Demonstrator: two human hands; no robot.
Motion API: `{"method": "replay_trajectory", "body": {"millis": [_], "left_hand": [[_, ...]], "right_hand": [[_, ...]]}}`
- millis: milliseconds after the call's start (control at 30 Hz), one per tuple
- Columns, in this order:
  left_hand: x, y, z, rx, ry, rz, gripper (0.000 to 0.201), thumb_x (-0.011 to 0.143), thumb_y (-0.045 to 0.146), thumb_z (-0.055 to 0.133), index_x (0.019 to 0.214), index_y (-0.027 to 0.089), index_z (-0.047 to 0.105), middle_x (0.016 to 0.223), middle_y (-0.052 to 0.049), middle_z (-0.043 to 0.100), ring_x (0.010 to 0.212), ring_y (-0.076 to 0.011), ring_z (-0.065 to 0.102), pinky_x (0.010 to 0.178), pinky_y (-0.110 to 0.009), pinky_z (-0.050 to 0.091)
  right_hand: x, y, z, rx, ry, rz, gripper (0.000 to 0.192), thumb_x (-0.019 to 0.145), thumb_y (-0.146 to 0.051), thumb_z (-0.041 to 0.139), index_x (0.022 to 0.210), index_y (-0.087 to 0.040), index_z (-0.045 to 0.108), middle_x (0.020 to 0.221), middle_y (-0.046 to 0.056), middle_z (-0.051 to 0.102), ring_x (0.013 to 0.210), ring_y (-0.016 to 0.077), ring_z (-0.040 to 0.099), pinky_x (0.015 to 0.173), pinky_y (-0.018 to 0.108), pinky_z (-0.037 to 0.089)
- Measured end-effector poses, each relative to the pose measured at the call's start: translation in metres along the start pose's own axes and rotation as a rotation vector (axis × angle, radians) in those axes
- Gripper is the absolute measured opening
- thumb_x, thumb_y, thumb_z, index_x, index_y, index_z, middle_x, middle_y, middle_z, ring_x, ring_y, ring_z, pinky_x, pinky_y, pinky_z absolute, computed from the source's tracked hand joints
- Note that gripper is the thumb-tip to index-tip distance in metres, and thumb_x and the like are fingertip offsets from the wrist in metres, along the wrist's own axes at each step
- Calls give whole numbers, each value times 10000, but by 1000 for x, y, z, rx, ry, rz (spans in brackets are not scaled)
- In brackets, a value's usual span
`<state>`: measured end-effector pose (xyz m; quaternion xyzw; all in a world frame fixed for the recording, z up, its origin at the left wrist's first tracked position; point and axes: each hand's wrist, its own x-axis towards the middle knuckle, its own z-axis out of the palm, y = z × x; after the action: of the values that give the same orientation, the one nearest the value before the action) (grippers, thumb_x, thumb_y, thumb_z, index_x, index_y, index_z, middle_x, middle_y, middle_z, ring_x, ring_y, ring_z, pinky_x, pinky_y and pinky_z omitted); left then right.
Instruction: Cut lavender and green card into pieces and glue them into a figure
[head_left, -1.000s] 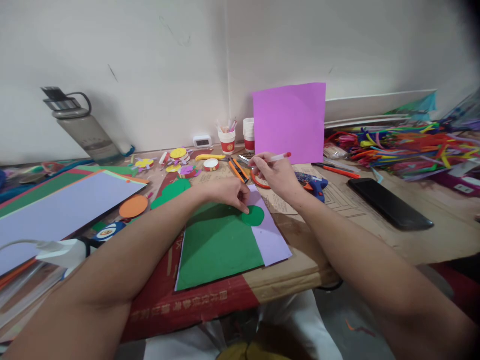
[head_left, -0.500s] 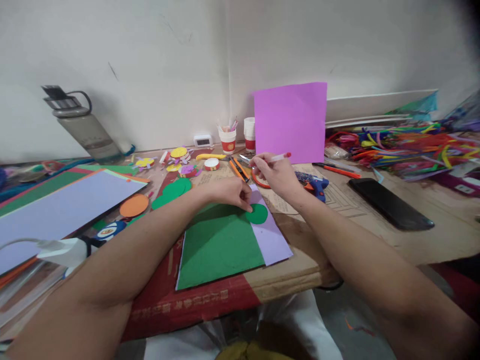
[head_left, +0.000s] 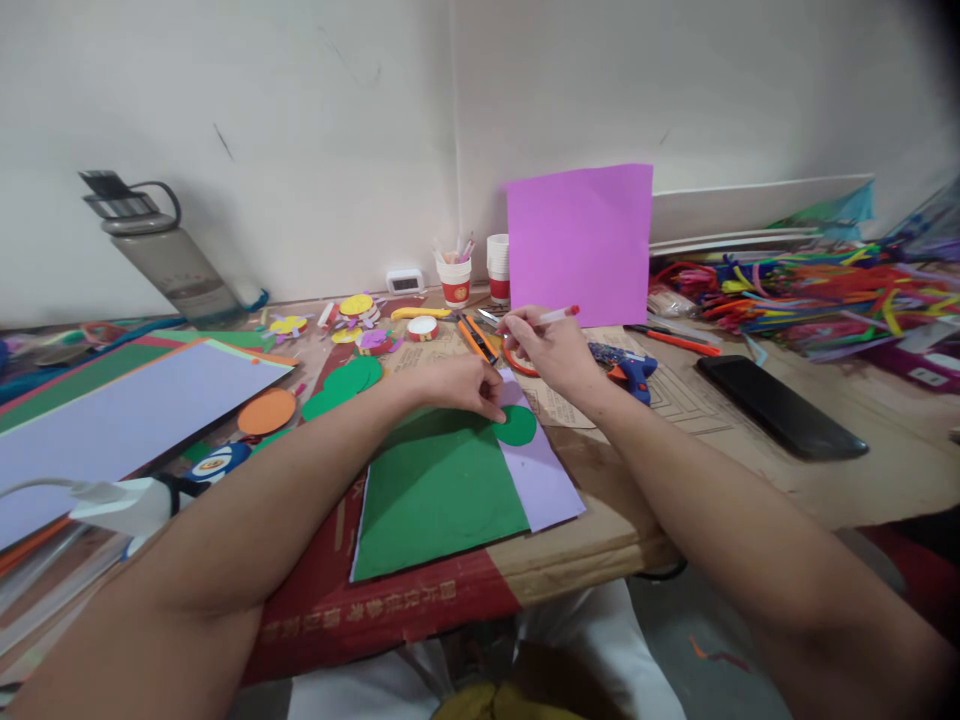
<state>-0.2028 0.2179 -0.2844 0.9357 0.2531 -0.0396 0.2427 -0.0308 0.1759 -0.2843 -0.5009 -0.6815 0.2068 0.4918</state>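
Note:
My left hand (head_left: 466, 388) is closed, its fingertips on the left edge of a small green paper circle (head_left: 517, 426). That circle lies flat on a lilac sheet (head_left: 544, 490), overlapping the edge of a larger green sheet (head_left: 442, 500). Just to the right, my right hand (head_left: 546, 345) is closed around a white pen (head_left: 556, 315) with a red end, held above the work. The pen's other end is hidden by the fingers. Under this hand, part of an orange-red ring-shaped handle (head_left: 519, 362) shows.
Larger green circles (head_left: 352, 380) and an orange circle (head_left: 267, 412) lie left. Orange-black cutters (head_left: 478, 338) and a blue glue gun (head_left: 637, 375) sit behind my hands. A black phone (head_left: 780, 408) lies right, a purple sheet (head_left: 581, 245) stands behind, and a bottle (head_left: 176, 265) leans left.
Almost nothing differs. Both hands keep their places and grips, and the view has shifted very slightly.

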Motion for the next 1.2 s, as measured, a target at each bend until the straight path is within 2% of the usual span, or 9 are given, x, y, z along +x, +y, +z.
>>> {"method": "replay_trajectory", "body": {"millis": [367,733,1200], "left_hand": [[0,-1,-1,28,-25,-26,255,765,427,666,715,179,635,645,33,616,581,-92,499,570,-233,308],[0,-3,-1,21,-32,12,244,780,420,663,727,184,628,660,35,629,597,-86,527,562,-215,316],[-4,10,-9,-17,-93,-33,190,749,371,677,730,188,630,655,36,609,605,-102,507,588,-247,311]], "right_hand": [[1,4,2,-24,11,-17,281,911,-370,457,862,-180,658,712,30,648,625,140,564,570,250,424],[0,3,2,-24,4,-9,286,910,-375,457,866,-178,660,712,30,655,632,142,572,580,252,423],[-3,-5,0,-22,-34,23,268,916,-348,456,876,-177,657,730,33,664,630,139,569,595,258,434]]}}
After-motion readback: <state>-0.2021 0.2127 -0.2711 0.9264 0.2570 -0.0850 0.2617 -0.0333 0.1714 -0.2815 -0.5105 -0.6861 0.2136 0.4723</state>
